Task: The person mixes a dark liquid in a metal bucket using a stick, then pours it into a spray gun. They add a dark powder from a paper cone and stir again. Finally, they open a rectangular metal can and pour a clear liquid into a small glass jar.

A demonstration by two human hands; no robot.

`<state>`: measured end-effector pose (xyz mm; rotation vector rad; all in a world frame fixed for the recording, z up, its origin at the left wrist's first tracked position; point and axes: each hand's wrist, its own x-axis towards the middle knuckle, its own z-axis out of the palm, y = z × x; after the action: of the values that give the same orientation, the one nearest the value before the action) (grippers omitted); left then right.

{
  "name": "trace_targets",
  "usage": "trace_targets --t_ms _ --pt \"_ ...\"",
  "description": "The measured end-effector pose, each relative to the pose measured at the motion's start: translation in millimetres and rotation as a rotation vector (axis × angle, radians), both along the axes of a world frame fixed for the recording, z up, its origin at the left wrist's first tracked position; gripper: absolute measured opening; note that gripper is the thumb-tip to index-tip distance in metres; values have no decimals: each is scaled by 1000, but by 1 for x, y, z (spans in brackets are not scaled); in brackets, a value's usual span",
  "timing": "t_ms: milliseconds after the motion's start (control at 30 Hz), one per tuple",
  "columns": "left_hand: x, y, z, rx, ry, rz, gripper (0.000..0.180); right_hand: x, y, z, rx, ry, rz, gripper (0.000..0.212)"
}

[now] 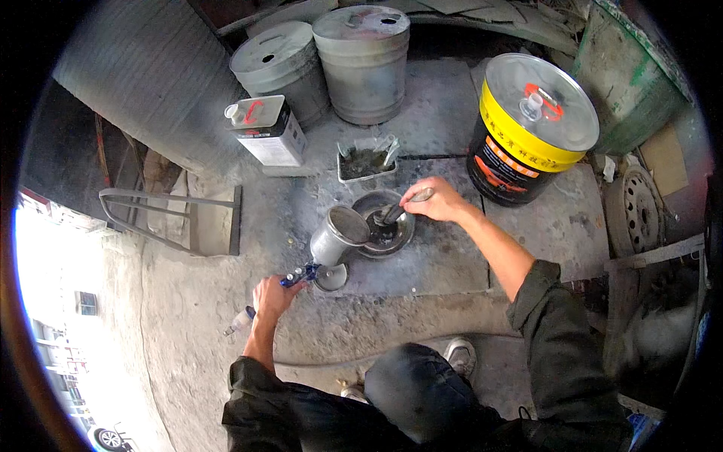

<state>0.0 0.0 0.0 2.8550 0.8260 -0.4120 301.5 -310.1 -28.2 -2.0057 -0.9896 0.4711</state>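
Observation:
A spray gun (300, 276) with a blue body is gripped in my left hand (276, 298), low and left of centre. Its grey metal cup (336, 239) has no lid on and tilts toward a round metal bowl (403, 239), overlapping the bowl's left side. My right hand (435, 200) holds a paint brush (395, 212) by its handle, its dark bristles down in the bowl. Dark liquid lies at the bowl's bottom. Beneath the gun, a small round metal lid (332, 278) rests on the floor. Whether the cup holds anything is hard to make out.
Behind the bowl stands a rectangular container (367, 165) of dark material. A rectangular metal can (269, 134), two grey drums (363, 68) and a black-and-yellow drum (533, 124) surround it. A metal frame (181, 222) is at left, a wheel rim (640, 207) at right.

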Motion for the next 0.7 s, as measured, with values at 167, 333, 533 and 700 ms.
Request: trace_targets --t_ms 167,333,533,700 --pt "1 1 4 54 -80 -13 48 -53 19 -56 -10 -26 -392 27" --pt "-5 5 -5 150 -134 -19 46 -65 26 -57 290 507 -691 26" --pt "3 -2 -6 186 -127 19 43 -89 27 -16 611 1104 -988 23" --pt "3 -7 -8 116 -161 -62 45 -91 49 4 729 1030 -928 31"
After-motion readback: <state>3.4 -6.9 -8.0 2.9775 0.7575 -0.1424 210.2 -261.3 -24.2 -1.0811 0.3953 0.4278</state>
